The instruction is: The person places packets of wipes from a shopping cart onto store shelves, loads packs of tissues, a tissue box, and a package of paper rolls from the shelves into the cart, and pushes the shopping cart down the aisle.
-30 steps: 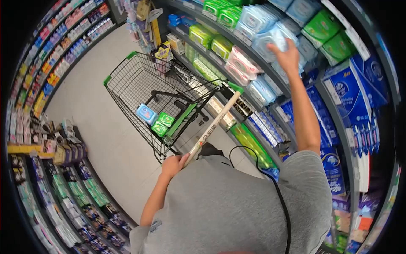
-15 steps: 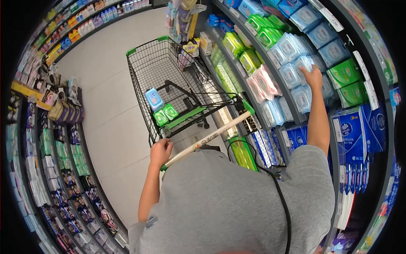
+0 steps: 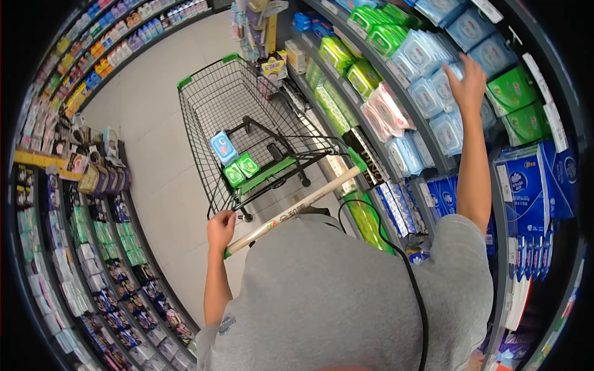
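I have the right hand (image 3: 469, 89) half-open, apparently empty, by light-blue wipes packs (image 3: 424, 98); better straddle one's edges. Left hand (image 3: 220, 231) curls near the cart handle (image 3: 297, 209), hold unclear.

Pale tiled floor (image 3: 151, 142), grey shop shelving (image 3: 427, 133) on left and right

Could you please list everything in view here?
Light-blue packs: many, pale blue, right shelves
Large green packs: two, green, right of those
Pink packs: several, pink-white, lower right shelf
Yellow-green packs: two, yellow-green, lower right shelf
Dark-blue packs: many, blue, far right
Left-shelf goods: many, mixed, left
Shopping cart: one, black-green, centre
Cart handle: one, cream, before person
Blue pack: one, blue, in cart
Small green packs: two, green, in cart
Cable: one, black, over shirt
Shirt: one, grey, on person
Left hand: one, bare, by handle's left end
Right hand: one, bare, by light-blue packs
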A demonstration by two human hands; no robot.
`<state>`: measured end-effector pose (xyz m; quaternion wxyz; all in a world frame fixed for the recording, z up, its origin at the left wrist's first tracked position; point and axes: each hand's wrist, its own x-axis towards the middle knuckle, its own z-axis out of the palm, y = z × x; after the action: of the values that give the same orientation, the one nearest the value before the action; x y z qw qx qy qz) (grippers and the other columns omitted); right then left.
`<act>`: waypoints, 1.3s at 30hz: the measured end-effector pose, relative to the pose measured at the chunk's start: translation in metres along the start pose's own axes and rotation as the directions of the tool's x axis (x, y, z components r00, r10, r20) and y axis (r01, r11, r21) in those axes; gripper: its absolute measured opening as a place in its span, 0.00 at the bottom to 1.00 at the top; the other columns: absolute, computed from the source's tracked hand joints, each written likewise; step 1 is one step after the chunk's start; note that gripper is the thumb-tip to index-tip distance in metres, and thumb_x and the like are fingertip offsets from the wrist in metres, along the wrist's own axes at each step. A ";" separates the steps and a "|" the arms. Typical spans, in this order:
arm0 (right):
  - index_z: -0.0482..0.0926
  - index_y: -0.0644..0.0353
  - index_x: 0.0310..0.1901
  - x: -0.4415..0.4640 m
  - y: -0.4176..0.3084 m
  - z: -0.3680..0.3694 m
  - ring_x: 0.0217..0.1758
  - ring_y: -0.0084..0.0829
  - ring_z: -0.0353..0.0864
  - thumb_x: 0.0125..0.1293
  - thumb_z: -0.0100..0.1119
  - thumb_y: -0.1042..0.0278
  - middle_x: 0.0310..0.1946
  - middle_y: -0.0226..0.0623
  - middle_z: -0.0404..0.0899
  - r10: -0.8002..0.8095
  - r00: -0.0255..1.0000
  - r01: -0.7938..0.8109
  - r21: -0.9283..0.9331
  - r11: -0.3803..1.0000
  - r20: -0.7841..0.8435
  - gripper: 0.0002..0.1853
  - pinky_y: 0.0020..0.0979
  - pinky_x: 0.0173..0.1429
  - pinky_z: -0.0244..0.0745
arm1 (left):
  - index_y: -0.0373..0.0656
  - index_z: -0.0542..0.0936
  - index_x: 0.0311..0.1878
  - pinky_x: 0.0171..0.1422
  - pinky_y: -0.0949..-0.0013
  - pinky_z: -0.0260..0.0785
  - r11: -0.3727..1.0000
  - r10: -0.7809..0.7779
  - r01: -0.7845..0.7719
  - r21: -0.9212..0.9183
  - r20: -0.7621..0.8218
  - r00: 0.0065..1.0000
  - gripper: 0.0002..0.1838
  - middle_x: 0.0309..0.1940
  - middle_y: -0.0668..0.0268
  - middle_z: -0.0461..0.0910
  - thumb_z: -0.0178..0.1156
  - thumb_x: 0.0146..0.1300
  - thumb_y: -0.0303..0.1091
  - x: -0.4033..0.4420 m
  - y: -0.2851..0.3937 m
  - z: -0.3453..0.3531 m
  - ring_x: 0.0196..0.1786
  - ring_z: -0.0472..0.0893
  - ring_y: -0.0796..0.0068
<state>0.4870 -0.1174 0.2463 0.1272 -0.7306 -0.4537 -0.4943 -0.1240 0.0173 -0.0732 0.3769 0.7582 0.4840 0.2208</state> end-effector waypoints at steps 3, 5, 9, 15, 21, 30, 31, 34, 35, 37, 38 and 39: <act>0.83 0.58 0.45 0.050 -0.043 -0.040 0.35 0.30 0.82 0.61 0.68 0.62 0.33 0.34 0.84 -0.153 0.956 0.232 0.324 0.917 -0.250 0.14 0.29 0.45 0.75 | 0.38 0.84 0.36 0.35 0.67 0.74 0.987 -0.086 0.046 -0.151 -0.273 0.958 0.06 0.25 0.60 0.83 0.63 0.60 0.30 -0.001 -0.018 -0.004 0.25 0.81 0.67; 0.82 0.63 0.34 0.074 -0.101 -0.077 0.28 0.31 0.79 0.60 0.65 0.74 0.26 0.34 0.81 -0.159 0.929 0.302 0.438 0.847 -0.334 0.03 0.29 0.35 0.74 | 0.38 0.83 0.36 0.41 0.65 0.75 0.978 -0.201 0.177 -0.114 -0.251 0.947 0.05 0.30 0.60 0.83 0.63 0.58 0.28 -0.001 -0.013 -0.011 0.31 0.82 0.64; 0.81 0.64 0.34 0.077 -0.153 -0.055 0.26 0.25 0.78 0.61 0.65 0.75 0.24 0.32 0.79 -0.108 0.953 0.277 0.676 0.683 -0.281 0.03 0.24 0.31 0.72 | 0.37 0.80 0.47 0.64 0.57 0.66 0.947 0.171 -0.059 0.317 -0.339 0.925 0.17 0.52 0.50 0.77 0.64 0.52 0.27 0.002 -0.008 -0.008 0.59 0.74 0.53; 0.82 0.57 0.45 0.003 -0.235 0.079 0.26 0.20 0.77 0.64 0.66 0.62 0.24 0.30 0.81 -0.232 0.938 -0.162 0.918 0.362 0.257 0.12 0.24 0.34 0.72 | 0.34 0.73 0.58 0.65 0.56 0.66 0.922 -0.292 0.351 0.162 -0.301 0.908 0.28 0.55 0.47 0.75 0.63 0.51 0.27 0.002 -0.024 0.003 0.59 0.73 0.47; 0.76 0.59 0.55 -0.131 -0.362 0.203 0.38 0.43 0.84 0.61 0.63 0.56 0.31 0.41 0.84 -0.617 0.463 -0.444 0.769 0.460 0.636 0.23 0.42 0.45 0.76 | 0.33 0.73 0.58 0.64 0.57 0.67 0.861 -0.395 0.473 0.188 -0.340 0.854 0.27 0.55 0.46 0.75 0.61 0.51 0.26 -0.008 -0.008 0.014 0.59 0.74 0.47; 0.75 0.68 0.55 -0.285 -0.510 0.281 0.56 0.54 0.79 0.56 0.60 0.55 0.51 0.61 0.79 -0.719 -0.064 -0.281 0.678 0.679 0.692 0.29 0.46 0.58 0.75 | 0.32 0.71 0.59 0.65 0.54 0.66 0.758 -0.552 0.642 0.114 -0.412 0.725 0.28 0.54 0.44 0.74 0.55 0.49 0.20 -0.024 0.032 0.025 0.59 0.73 0.43; 0.75 0.68 0.55 -0.300 -0.521 0.282 0.56 0.54 0.79 0.56 0.60 0.55 0.51 0.61 0.79 -0.686 -0.134 -0.271 0.640 0.719 0.715 0.29 0.46 0.58 0.75 | 0.32 0.70 0.60 0.65 0.54 0.66 0.762 -0.548 0.639 0.106 -0.421 0.723 0.29 0.55 0.44 0.74 0.54 0.49 0.19 -0.024 0.040 0.025 0.59 0.72 0.43; 0.76 0.69 0.53 -0.350 -0.556 0.293 0.54 0.53 0.80 0.56 0.63 0.53 0.50 0.59 0.79 -0.652 -0.203 -0.300 0.588 0.751 0.730 0.29 0.46 0.57 0.75 | 0.32 0.66 0.62 0.68 0.54 0.63 0.732 -0.587 0.671 0.121 -0.389 0.710 0.33 0.58 0.43 0.71 0.51 0.46 0.15 -0.024 0.055 0.029 0.61 0.70 0.42; 0.77 0.69 0.52 -0.362 -0.568 0.299 0.53 0.52 0.80 0.56 0.65 0.50 0.49 0.60 0.79 -0.617 -0.258 -0.312 0.541 0.781 0.743 0.30 0.46 0.56 0.75 | 0.32 0.66 0.63 0.69 0.54 0.62 0.727 -0.590 0.675 0.130 -0.386 0.709 0.34 0.59 0.43 0.71 0.51 0.46 0.14 -0.022 0.058 0.031 0.62 0.69 0.42; 0.70 0.71 0.60 -0.415 -0.592 0.309 0.58 0.49 0.78 0.55 0.66 0.48 0.55 0.60 0.76 -0.567 -0.242 -0.308 0.492 0.814 0.787 0.38 0.44 0.58 0.75 | 0.32 0.64 0.65 0.71 0.54 0.60 0.709 -0.608 0.687 0.159 -0.355 0.710 0.37 0.61 0.43 0.69 0.50 0.45 0.13 -0.022 0.066 0.034 0.65 0.67 0.43; 0.59 0.72 0.65 -0.427 -0.602 0.304 0.61 0.50 0.74 0.53 0.68 0.50 0.59 0.61 0.70 -0.483 -0.214 -0.282 0.420 0.863 0.849 0.46 0.44 0.60 0.74 | 0.35 0.62 0.68 0.71 0.54 0.59 0.695 -0.634 0.701 0.156 -0.327 0.701 0.39 0.64 0.43 0.66 0.49 0.46 0.13 -0.024 0.068 0.034 0.67 0.65 0.43; 0.47 0.74 0.70 -0.436 -0.609 0.300 0.65 0.51 0.71 0.51 0.71 0.52 0.64 0.62 0.64 -0.395 -0.181 -0.258 0.344 0.903 0.901 0.55 0.45 0.62 0.73 | 0.35 0.62 0.68 0.71 0.54 0.59 0.683 -0.645 0.713 0.159 -0.326 0.691 0.39 0.64 0.43 0.66 0.49 0.46 0.13 -0.023 0.073 0.035 0.67 0.65 0.43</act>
<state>0.1449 0.1773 -0.4226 -0.1435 -0.7669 -0.5178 0.3510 -0.0682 -0.0344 -0.0363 0.2611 0.5334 0.7999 0.0864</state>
